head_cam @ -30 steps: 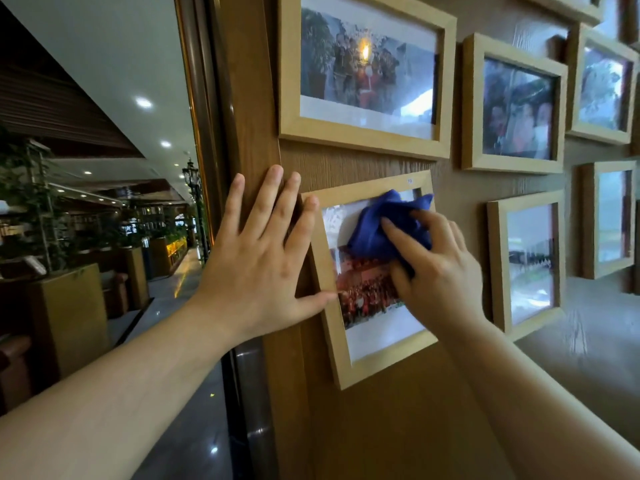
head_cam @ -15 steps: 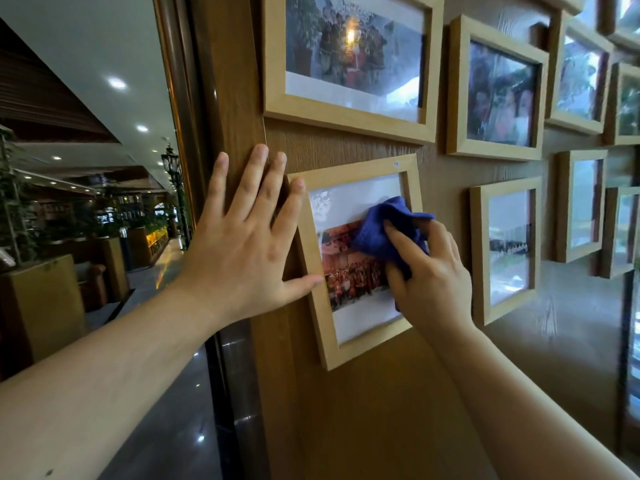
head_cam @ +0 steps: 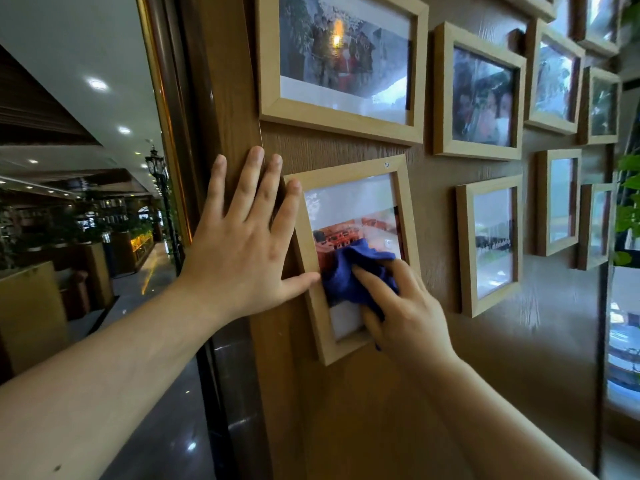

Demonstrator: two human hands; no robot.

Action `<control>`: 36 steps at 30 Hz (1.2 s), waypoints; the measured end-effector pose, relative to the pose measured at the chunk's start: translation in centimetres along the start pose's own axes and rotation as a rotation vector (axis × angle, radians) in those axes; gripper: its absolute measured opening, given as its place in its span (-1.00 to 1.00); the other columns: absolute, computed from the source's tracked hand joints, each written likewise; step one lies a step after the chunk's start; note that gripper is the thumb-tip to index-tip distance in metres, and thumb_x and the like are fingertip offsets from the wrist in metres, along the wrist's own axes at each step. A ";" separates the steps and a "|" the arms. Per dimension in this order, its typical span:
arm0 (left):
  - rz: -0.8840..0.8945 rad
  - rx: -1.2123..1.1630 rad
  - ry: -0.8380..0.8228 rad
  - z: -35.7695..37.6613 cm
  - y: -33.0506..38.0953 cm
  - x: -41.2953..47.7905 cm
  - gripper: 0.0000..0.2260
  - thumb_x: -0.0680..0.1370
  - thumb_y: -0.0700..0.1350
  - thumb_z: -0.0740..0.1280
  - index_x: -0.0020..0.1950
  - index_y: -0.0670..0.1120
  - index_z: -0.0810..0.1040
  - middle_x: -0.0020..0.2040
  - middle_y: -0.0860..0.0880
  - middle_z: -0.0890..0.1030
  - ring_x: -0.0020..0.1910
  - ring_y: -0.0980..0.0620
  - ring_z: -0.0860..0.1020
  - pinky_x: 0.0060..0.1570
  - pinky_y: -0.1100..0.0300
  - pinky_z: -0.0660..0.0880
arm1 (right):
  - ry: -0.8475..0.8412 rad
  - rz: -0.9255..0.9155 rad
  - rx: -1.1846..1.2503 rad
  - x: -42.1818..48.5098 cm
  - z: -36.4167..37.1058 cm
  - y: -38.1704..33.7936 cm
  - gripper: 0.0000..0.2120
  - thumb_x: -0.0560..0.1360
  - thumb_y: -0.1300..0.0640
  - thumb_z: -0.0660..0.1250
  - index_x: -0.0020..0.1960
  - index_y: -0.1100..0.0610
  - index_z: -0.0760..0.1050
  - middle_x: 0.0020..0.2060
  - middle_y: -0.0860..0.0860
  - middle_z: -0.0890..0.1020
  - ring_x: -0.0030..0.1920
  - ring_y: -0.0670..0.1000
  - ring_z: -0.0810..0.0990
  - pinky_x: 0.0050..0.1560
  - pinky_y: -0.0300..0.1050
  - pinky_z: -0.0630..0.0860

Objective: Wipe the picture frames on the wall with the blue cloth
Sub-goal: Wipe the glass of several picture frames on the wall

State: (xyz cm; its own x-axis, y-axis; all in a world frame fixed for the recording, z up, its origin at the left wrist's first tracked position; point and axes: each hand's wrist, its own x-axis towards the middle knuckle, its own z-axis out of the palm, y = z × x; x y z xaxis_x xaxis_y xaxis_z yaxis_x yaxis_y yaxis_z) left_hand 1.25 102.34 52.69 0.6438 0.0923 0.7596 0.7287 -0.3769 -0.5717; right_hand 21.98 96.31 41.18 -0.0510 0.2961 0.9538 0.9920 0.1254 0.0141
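A small light-wood picture frame [head_cam: 349, 170] hangs tilted on the brown wood wall. My right hand [head_cam: 405, 313] presses a bunched blue cloth [head_cam: 349, 275] against the lower half of its glass. My left hand [head_cam: 242, 244] lies flat with fingers spread on the wall, its thumb and forefinger touching the frame's left edge. The frame's lower right corner is hidden behind my right hand.
Several more light-wood frames hang around it: a large one [head_cam: 339, 123] above, one [head_cam: 478, 154] upper right, one [head_cam: 465, 254] to the right, others further right. A dark pillar edge [head_cam: 173, 116] bounds the wall at left, with a lobby beyond. Green leaves [head_cam: 628, 216] show at far right.
My right hand has slid the blue cloth down the glass from the upper part to the lower half. My left hand has stayed flat against the frame's left edge.
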 end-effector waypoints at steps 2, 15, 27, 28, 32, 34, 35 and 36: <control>0.002 0.000 0.001 -0.1 0.0 0.0 -0.04 0.40 0.47 0.07 0.51 -0.26 0.10 0.53 -0.38 0.12 0.54 -0.34 -0.04 0.44 -0.40 -0.08 | 0.005 0.006 -0.045 0.2 -0.5 1.2 -0.60 0.40 0.20 0.41 0.23 0.18 0.53 0.10 0.19 0.54 0.05 0.17 0.53 -0.31 -0.03 0.59; 0.049 -0.121 0.062 0.5 1.2 -1.0 -0.22 0.50 0.35 0.05 0.50 -0.19 0.19 0.50 -0.38 0.20 0.53 -0.34 0.05 0.42 -0.44 -0.15 | -0.016 0.081 -0.260 -1.6 -7.1 3.7 -0.60 0.42 0.22 0.40 0.26 0.15 0.51 0.09 0.19 0.56 0.01 0.17 0.57 -0.29 0.02 0.61; 0.204 -0.266 0.055 -1.0 8.4 2.9 -0.25 0.49 0.30 0.10 0.48 -0.22 0.25 0.47 -0.37 0.29 0.50 -0.36 0.15 0.42 -0.42 -0.01 | -0.031 0.118 -0.401 -2.6 -12.9 7.8 -0.58 0.44 0.18 0.36 0.30 0.10 0.48 0.17 0.13 0.54 0.09 0.14 0.54 -0.23 -0.03 0.59; 0.214 -0.260 0.053 -1.2 9.1 3.6 -0.25 0.50 0.30 0.10 0.48 -0.23 0.24 0.47 -0.37 0.29 0.50 -0.36 0.15 0.42 -0.42 0.01 | -0.015 0.113 -0.398 -2.6 -13.2 8.6 -0.58 0.44 0.19 0.37 0.29 0.11 0.49 0.16 0.12 0.54 0.08 0.13 0.54 -0.23 -0.05 0.58; 0.228 -0.230 0.037 -1.8 12.0 6.3 -0.26 0.52 0.30 0.09 0.51 -0.21 0.19 0.49 -0.35 0.27 0.51 -0.33 0.14 0.42 -0.39 0.04 | 0.020 0.113 -0.389 -2.7 -14.4 11.7 -0.55 0.40 0.23 0.41 0.29 0.11 0.50 0.15 0.14 0.55 0.07 0.14 0.55 -0.25 -0.11 0.54; 0.227 -0.215 0.019 -1.6 13.4 7.7 -0.26 0.52 0.29 0.09 0.51 -0.21 0.19 0.49 -0.34 0.27 0.51 -0.32 0.14 0.42 -0.38 0.08 | 0.024 0.119 -0.371 -2.8 -14.7 13.7 -0.55 0.40 0.23 0.42 0.29 0.12 0.50 0.14 0.14 0.55 0.07 0.14 0.55 -0.25 -0.07 0.57; 0.226 -0.209 0.001 -1.4 14.1 8.5 -0.26 0.52 0.29 0.09 0.51 -0.22 0.20 0.49 -0.34 0.27 0.51 -0.33 0.15 0.41 -0.38 0.10 | 0.025 0.120 -0.358 -2.8 -14.8 14.8 -0.55 0.41 0.23 0.42 0.29 0.12 0.50 0.14 0.14 0.55 0.07 0.14 0.54 -0.25 -0.04 0.60; 0.225 -0.196 -0.018 -1.3 14.7 9.2 -0.26 0.52 0.29 0.08 0.50 -0.23 0.20 0.49 -0.35 0.27 0.51 -0.33 0.16 0.40 -0.38 0.12 | 0.020 0.119 -0.341 -2.9 -14.8 15.9 -0.55 0.41 0.23 0.41 0.29 0.12 0.49 0.15 0.14 0.54 0.07 0.15 0.54 -0.23 0.00 0.61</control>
State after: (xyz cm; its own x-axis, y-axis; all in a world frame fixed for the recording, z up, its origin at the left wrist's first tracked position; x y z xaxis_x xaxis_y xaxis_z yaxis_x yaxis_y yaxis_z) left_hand 17.63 96.48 51.65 0.7893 0.0014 0.6140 0.5091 -0.5606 -0.6531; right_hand 39.59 83.41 43.11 0.0658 0.2704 0.9605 0.9724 -0.2331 -0.0010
